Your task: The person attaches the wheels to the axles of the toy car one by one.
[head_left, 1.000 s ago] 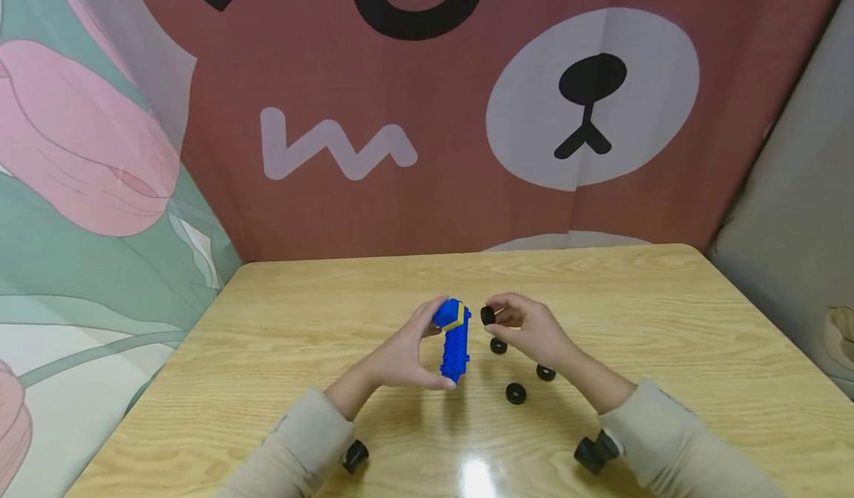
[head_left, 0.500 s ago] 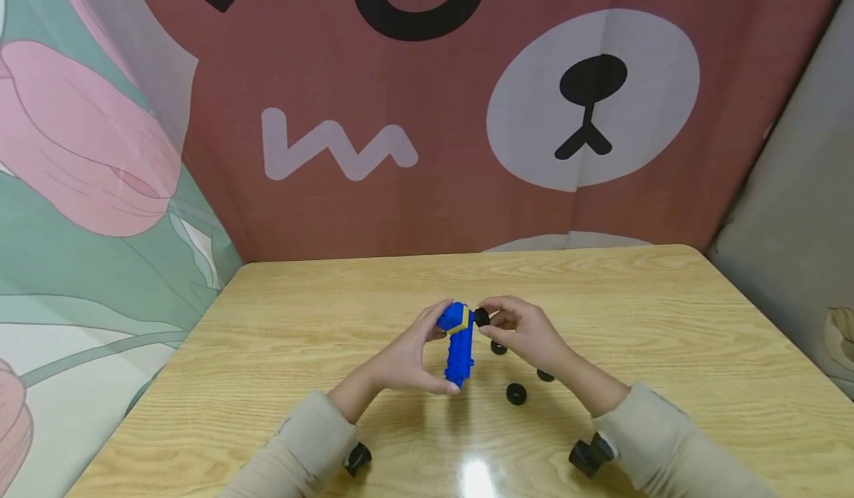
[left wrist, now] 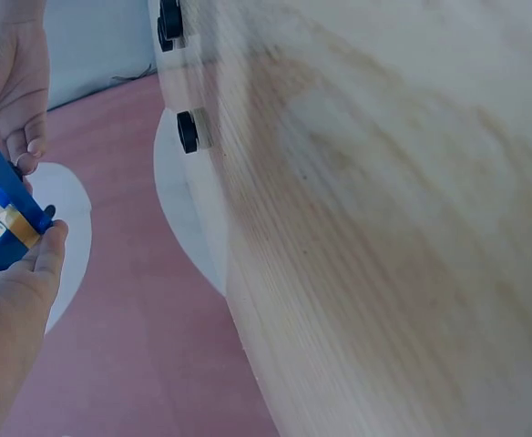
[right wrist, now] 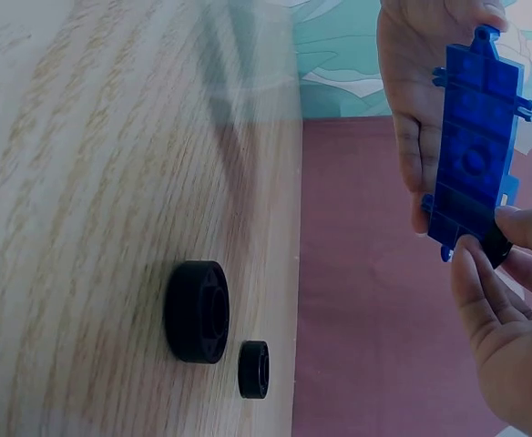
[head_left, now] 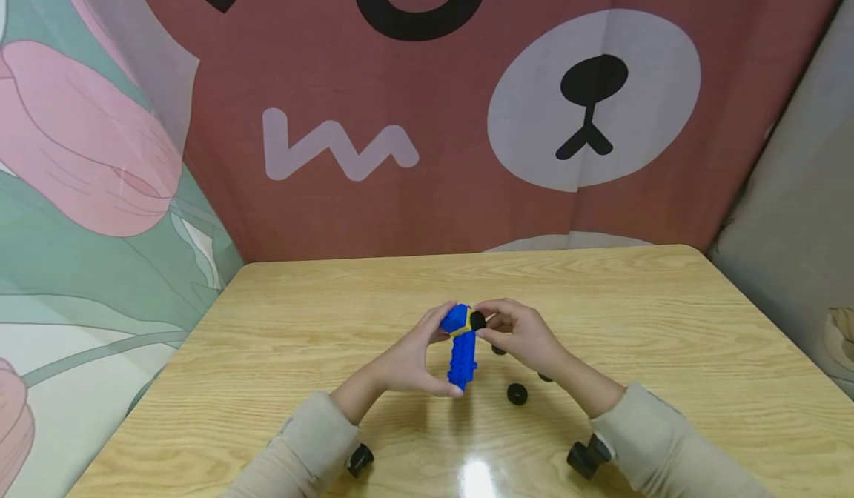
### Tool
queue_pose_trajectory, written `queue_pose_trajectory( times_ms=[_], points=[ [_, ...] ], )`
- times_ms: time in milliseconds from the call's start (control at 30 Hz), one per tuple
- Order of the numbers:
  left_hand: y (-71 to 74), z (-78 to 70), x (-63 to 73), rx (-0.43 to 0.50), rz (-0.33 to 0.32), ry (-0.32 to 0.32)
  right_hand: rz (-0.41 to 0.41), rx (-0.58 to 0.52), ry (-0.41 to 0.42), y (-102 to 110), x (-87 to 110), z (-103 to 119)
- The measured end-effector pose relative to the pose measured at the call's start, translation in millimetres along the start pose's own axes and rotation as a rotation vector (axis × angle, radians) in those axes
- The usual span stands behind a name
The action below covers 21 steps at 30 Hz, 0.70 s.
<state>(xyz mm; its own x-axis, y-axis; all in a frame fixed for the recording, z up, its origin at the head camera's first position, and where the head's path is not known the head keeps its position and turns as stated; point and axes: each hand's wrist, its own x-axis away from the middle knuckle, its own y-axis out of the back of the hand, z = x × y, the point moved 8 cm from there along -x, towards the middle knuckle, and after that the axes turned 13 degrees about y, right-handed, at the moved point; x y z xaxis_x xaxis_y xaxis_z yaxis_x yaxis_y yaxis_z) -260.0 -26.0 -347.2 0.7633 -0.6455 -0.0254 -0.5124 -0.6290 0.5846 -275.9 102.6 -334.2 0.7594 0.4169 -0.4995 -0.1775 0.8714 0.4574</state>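
A blue toy vehicle base [head_left: 462,362] with a blue and yellow block at its far end is held above the table. My left hand [head_left: 415,359] grips it lengthwise, thumb at the near end and fingers at the far end. Between the right hand's [head_left: 527,333] thumb and fingers is a small black wheel [head_left: 477,321], pinched against the far right side of the base. The right wrist view shows the base's flat underside [right wrist: 474,137], with small clips along its edges and the wheel [right wrist: 496,248] at a lower corner. Whether the wheel sits on its clip, I cannot tell.
Three black wheels lie on the wooden table: a near wheel [head_left: 517,393], one [head_left: 499,349] below the right hand, and one [head_left: 545,376] partly hidden by the right wrist. A printed cloth [head_left: 373,209] hangs behind the table.
The right hand has moved left, bringing the wheel from a gap beside the base to contact with its side. The left hand and base have shifted slightly right and nearer.
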Motion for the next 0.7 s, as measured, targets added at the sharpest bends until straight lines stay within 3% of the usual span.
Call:
queue_pose_trajectory(
  times_ms=[700],
  points=[
    [0.8,0.0,-0.2,-0.034,-0.007,-0.004,0.021,-0.006,0.010,-1.1,-0.1,2.3]
  ],
)
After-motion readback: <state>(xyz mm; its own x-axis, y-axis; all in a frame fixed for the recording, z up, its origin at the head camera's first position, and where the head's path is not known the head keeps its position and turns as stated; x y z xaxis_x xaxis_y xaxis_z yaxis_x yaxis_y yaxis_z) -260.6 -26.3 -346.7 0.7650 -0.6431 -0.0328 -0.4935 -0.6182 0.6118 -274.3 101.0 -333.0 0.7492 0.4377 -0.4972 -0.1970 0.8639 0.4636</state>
